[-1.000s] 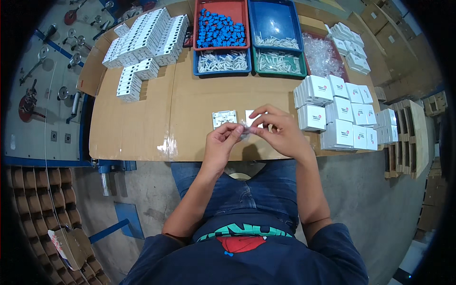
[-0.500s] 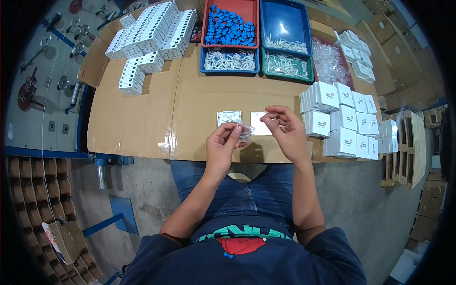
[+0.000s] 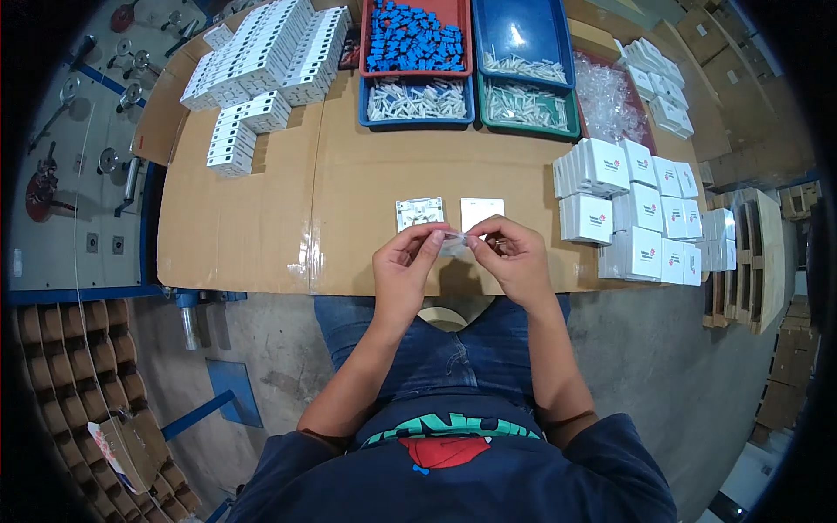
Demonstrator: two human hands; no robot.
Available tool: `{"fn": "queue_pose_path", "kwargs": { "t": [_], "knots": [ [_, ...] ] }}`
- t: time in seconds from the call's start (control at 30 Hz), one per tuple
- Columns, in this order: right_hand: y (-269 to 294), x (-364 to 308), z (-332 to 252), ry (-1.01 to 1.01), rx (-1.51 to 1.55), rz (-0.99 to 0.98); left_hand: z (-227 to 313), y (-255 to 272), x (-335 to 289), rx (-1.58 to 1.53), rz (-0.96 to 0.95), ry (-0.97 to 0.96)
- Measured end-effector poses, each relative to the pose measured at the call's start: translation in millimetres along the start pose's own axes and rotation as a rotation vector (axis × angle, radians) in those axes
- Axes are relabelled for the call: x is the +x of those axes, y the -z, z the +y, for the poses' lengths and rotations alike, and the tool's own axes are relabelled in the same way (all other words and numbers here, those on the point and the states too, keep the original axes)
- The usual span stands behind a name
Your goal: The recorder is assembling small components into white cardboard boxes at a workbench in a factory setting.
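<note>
Between my hands, over the near edge of the table, is a small clear plastic bag. My left hand pinches one side of it with thumb and fingers. On its other side my right hand pinches the bag's edge in the same way. What is inside the bag is too small to make out. Just beyond my left hand lies a white plastic housing with its inner parts showing. Beside it, beyond my right hand, rests a flat white cover, partly hidden by my fingers.
Rows of white boxy units are stacked at far left. A red tray of blue parts stands at the back, with a blue tray and others holding small whitish pieces. Clear bags and stacked white covers occupy the right.
My right hand has moved left and down and now grips the bag, which only my left hand held before. The view has shifted slightly.
</note>
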State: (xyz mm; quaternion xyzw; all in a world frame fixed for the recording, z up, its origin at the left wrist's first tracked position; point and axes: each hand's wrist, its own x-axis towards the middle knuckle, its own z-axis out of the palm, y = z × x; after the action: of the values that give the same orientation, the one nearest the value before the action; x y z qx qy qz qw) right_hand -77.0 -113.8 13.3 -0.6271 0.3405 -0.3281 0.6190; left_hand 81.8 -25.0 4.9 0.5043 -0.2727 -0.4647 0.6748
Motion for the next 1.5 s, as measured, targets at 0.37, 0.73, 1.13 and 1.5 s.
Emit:
{"fn": "queue_pose_path", "kwargs": {
  "t": [0.37, 0.73, 1.13, 1.5],
  "knots": [
    [-4.9, 4.5, 10.5, 0.042, -0.193, 0.105, -6.9, 12.5, 5.0, 0.412, 0.003, -0.150],
    [-12.1, 4.1, 0.9, 0.117, -0.172, -0.015, -8.6, 13.2, 2.7, 0.371, -0.031, -0.219],
    [-15.1, -0.4, 20.4, -0.156, -0.029, -0.047, -18.1, 24.3, 4.0, 0.659, -0.177, -0.284],
    [-10.2, -8.4, 60.0, -0.196, -0.196, -0.170, -65.5, 39.1, -16.1, 0.070, -0.052, 0.189]
  ]
}}
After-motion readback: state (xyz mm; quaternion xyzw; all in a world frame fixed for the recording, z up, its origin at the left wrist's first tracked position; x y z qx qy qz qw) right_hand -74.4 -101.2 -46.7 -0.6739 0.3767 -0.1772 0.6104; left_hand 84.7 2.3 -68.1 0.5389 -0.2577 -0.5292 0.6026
